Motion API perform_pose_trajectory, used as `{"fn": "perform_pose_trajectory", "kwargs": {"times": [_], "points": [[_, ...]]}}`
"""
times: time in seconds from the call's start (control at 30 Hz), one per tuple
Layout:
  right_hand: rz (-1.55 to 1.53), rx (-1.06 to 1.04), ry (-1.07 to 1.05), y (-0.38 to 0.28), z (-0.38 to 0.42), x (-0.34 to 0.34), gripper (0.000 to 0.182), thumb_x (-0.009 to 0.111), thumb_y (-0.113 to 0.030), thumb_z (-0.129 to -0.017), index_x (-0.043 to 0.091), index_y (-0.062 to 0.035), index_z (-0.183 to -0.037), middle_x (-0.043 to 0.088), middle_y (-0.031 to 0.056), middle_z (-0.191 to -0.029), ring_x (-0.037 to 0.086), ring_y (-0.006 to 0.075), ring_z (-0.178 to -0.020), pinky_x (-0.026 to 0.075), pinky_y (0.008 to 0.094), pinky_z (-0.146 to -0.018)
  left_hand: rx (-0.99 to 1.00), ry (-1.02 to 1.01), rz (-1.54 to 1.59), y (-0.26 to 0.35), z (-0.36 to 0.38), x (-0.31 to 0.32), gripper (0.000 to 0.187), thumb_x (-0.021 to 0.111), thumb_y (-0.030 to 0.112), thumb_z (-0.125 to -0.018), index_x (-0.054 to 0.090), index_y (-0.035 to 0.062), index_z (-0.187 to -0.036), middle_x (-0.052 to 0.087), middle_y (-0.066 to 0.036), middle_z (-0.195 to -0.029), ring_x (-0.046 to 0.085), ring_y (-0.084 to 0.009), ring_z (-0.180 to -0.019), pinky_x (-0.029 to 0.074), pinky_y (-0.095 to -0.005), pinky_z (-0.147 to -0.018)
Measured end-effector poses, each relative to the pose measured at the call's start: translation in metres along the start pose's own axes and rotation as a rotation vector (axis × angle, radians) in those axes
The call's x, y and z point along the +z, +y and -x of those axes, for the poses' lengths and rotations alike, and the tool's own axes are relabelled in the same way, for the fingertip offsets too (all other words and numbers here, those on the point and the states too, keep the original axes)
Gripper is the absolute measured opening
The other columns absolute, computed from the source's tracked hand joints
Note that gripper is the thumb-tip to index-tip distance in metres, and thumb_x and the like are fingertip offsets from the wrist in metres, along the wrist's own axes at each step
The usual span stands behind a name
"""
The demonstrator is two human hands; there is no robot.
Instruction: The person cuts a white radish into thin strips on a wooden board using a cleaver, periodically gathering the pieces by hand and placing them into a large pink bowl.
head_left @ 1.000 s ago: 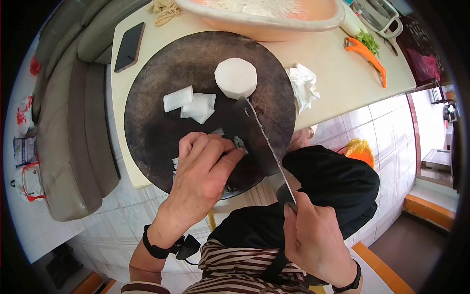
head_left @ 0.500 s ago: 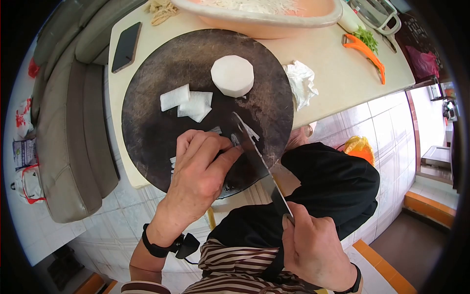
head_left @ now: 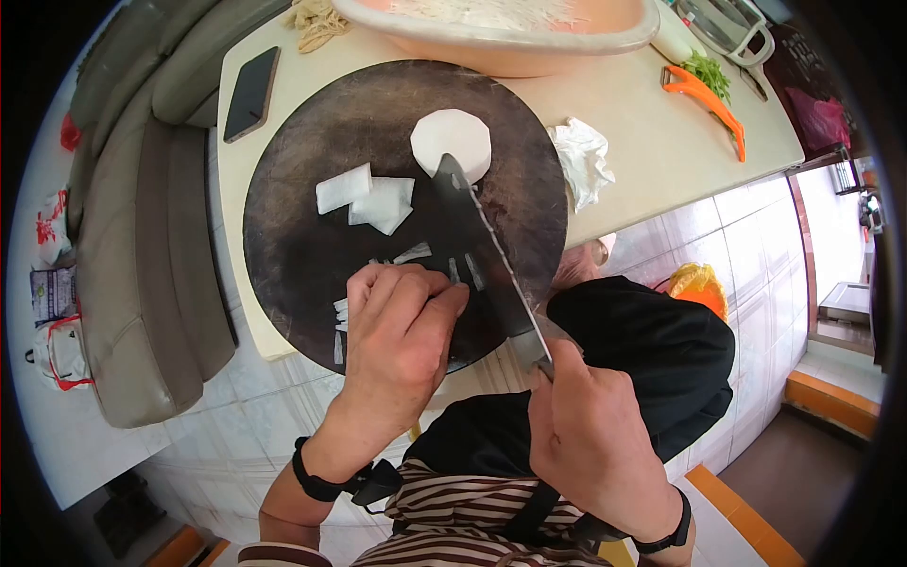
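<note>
My right hand (head_left: 595,430) is closed around the handle of a wide-bladed knife (head_left: 496,260). The blade points up and left over the round dark cutting board (head_left: 302,132), its tip overlapping the lower edge of a thick white radish-like block (head_left: 452,137). My left hand (head_left: 402,331) rests on the lower part of the board with its fingers curled; what lies under the fingertips is hidden. Thin white strips (head_left: 413,253) lie around those fingers and beside the blade. Flat white slices (head_left: 383,201) overlap one another left of the block.
A large basin (head_left: 510,42) of white shreds stands behind the board. A phone (head_left: 251,94) lies at the left, crumpled tissue (head_left: 581,161) at the right. Further right are an orange peeler (head_left: 709,106) and green leaves (head_left: 707,74). My knees are below the table edge.
The knife has moved up and slightly left with my right hand, and its tip now reaches over the white block. My left hand has shifted slightly down, showing more strips.
</note>
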State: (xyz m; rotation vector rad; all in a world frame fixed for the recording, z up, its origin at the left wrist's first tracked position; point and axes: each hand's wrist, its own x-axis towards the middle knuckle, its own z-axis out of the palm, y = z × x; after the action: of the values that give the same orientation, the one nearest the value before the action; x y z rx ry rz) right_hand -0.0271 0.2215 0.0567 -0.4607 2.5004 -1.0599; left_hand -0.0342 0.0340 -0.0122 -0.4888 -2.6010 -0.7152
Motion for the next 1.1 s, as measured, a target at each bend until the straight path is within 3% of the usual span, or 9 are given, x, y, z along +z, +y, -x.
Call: {"fn": "perform_pose_trajectory", "kwargs": {"times": [0.27, 0.43, 0.63, 1.1], "points": [[-0.026, 0.03, -0.003, 0.003, 0.006, -0.006, 0.011, 0.058, 0.004, -0.088, 0.051, 0.0053, -0.095, 0.052, 0.0211, -0.064, 0.052, 0.0382, -0.056, 0.037, 0.0436, -0.053, -0.079, 0.026, 0.006, 0.005, -0.004, -0.002, 0.027, 0.076, -0.003, -0.071, 0.07, 0.0031, -0.096, 0.062, -0.006, -0.089, 0.06, -0.0241, -0.085, 0.043, -0.0369, -0.082], [-0.027, 0.042, -0.043, 0.004, 0.004, -0.01, 0.008, 0.058, 0.003, -0.089, 0.051, 0.0042, -0.091, 0.051, 0.02, -0.063, 0.05, 0.0365, -0.056, 0.036, 0.0428, -0.053, 0.008, -0.094, -0.079, 0.002, -0.008, -0.006, 0.033, 0.075, -0.001, -0.072, 0.071, 0.0037, -0.105, 0.062, -0.005, -0.097, 0.06, -0.0234, -0.092, 0.04, -0.038, -0.087], [-0.092, 0.056, -0.003, 0.006, 0.009, -0.011, 0.008, 0.058, 0.002, -0.09, 0.051, 0.0038, -0.088, 0.05, 0.0199, -0.062, 0.049, 0.0365, -0.054, 0.035, 0.0428, -0.052, 0.026, -0.118, -0.106, 0.0, -0.008, -0.005, 0.032, 0.074, -0.001, -0.073, 0.071, 0.0031, -0.104, 0.061, -0.005, -0.097, 0.06, -0.0235, -0.093, 0.04, -0.038, -0.087], [-0.033, -0.005, -0.03, 0.003, 0.011, -0.016, 0.013, 0.059, 0.003, -0.087, 0.053, 0.0063, -0.099, 0.049, 0.0171, -0.057, 0.05, 0.0341, -0.048, 0.034, 0.0404, -0.047, 0.022, -0.102, -0.095, -0.002, -0.006, -0.004, 0.03, 0.074, -0.001, -0.073, 0.071, 0.003, -0.102, 0.063, -0.006, -0.099, 0.06, -0.0254, -0.095, 0.041, -0.0387, -0.088]]}}
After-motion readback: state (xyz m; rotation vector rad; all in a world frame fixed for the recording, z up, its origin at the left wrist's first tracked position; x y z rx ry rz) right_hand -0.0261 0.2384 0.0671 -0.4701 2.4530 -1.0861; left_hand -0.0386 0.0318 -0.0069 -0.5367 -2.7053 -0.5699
